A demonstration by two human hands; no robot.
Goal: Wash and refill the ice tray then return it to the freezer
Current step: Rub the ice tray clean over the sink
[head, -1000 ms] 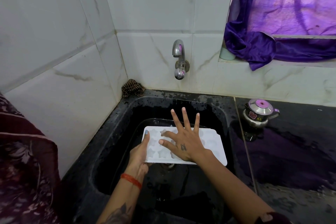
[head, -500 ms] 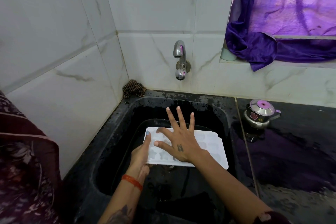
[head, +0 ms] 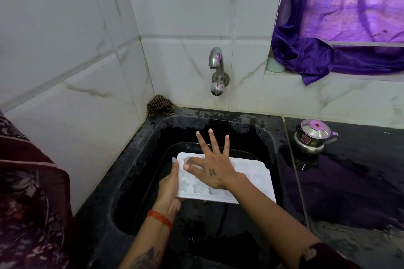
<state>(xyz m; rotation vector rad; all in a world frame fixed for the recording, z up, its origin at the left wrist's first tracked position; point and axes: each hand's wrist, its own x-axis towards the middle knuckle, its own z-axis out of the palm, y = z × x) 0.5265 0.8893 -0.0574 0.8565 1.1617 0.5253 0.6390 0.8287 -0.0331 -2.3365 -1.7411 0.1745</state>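
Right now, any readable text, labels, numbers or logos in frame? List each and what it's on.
No text reads clearly.
Small steel pot: red sticker, print too small to read.
Same pot: small round sticker with one character, maybe "3", too blurred to confirm.
Right hand: dark tattoo mark on its back, not legible.
Ice tray, tap: no markings visible.

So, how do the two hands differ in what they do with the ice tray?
The left hand grips the left edge of the white ice tray, thumb on top; the right hand lies flat on the tray's top. The left hand's fingers curl underneath; the right hand's fingers are spread. Both touch the tray over the black sink.
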